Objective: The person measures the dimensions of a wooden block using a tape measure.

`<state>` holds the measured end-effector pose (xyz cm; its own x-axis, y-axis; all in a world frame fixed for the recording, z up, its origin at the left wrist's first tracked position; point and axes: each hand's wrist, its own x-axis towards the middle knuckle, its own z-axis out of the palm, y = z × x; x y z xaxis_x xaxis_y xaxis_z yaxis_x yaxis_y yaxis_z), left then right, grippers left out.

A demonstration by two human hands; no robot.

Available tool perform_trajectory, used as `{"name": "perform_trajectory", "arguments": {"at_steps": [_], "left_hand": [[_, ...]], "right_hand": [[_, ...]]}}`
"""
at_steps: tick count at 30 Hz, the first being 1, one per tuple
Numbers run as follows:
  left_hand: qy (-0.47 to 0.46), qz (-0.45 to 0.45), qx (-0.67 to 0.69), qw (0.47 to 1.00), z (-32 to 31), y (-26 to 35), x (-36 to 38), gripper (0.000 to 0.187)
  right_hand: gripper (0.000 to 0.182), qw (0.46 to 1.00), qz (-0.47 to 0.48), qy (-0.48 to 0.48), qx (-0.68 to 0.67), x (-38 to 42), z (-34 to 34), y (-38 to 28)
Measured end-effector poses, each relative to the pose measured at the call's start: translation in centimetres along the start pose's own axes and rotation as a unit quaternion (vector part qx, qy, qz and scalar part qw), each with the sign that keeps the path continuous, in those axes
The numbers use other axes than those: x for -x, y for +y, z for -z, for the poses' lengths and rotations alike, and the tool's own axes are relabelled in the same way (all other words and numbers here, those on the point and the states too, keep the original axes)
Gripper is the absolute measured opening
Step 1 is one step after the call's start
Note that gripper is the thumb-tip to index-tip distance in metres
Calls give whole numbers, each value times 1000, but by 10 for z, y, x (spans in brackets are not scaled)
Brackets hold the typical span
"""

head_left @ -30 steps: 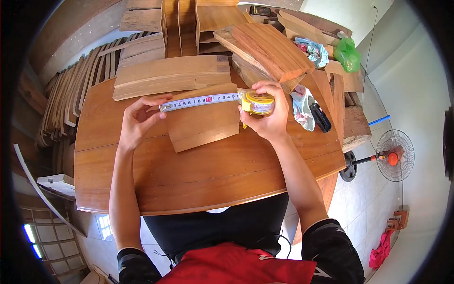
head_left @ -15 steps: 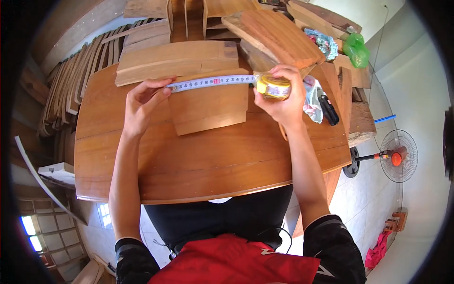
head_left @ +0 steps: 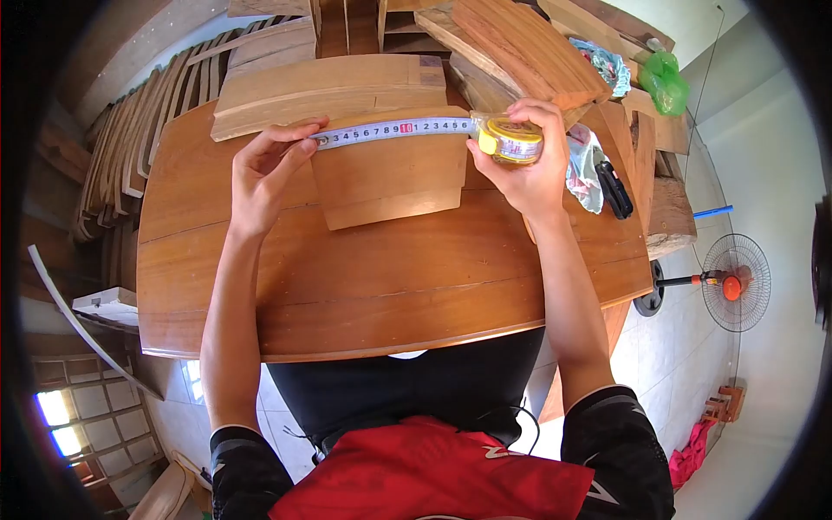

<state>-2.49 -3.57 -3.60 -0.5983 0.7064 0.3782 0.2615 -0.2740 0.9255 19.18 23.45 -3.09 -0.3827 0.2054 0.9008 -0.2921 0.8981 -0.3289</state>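
A yellow tape measure point(head_left: 511, 141) sits in my right hand point(head_left: 539, 169), fingers wrapped round its case. Its white blade point(head_left: 390, 130) runs out to the left, with numbers and a red 10 showing. My left hand point(head_left: 270, 173) pinches the blade's free end between thumb and fingers. Under the blade lies a flat, smooth wooden board point(head_left: 394, 182), narrower toward me, on the brown wooden table point(head_left: 390, 286). The blade stretches across the board's far part, from one side to the other.
Behind the board lies a thick curved plank point(head_left: 329, 91). More wood pieces point(head_left: 529, 52) are stacked at the far right, near a green plastic bag point(head_left: 665, 84). A black object point(head_left: 614, 191) rests by a crumpled plastic bag point(head_left: 584, 169). On the floor stands a fan point(head_left: 735, 282).
The blade reads slightly shorter at the case, which my right hand has brought a little closer along it. The whole view has shifted slightly, with the table appearing higher.
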Motion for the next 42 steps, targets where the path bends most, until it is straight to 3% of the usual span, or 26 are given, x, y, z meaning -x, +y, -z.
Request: {"name": "perform_trajectory", "arguments": {"at_steps": [23,42], "left_hand": [[-34,-48,17,998,2,2,1,15],[-28,-42,2,999,2,-1,2,15]], "right_hand": [[62,999,24,28,-3,0,6,2],[60,1000,6,-18,-5,2,9,3]]}}
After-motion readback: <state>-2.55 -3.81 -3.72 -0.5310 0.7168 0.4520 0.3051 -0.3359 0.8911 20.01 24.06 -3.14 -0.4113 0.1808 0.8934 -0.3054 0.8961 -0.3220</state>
